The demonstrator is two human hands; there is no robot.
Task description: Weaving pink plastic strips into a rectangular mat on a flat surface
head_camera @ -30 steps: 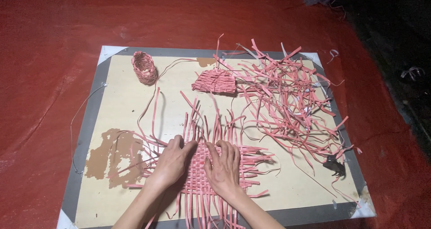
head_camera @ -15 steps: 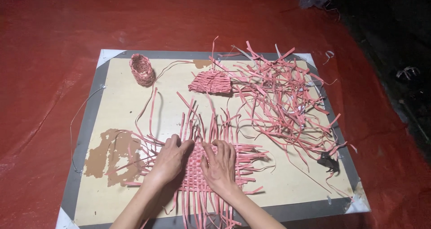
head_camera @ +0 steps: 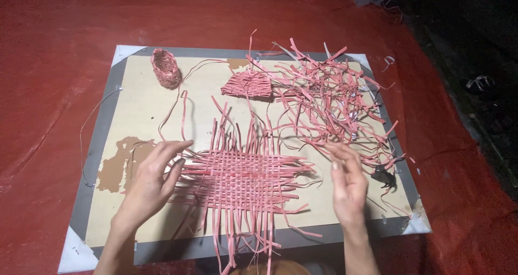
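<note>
Both hands are now lifting away from the pink woven mat [head_camera: 240,180], which is lying flat on the board [head_camera: 135,118], the left hand [head_camera: 154,180] open at its left edge and the right hand [head_camera: 348,180] open, holding nothing, so the pressing seems finished.

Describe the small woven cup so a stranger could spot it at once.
Start at the pale board lying on the red sheet. Go to its far left corner: the small woven cup stands there alone. Unlike the flat woven mat and the loose pink strips, it is a round, hollow tube.
</note>
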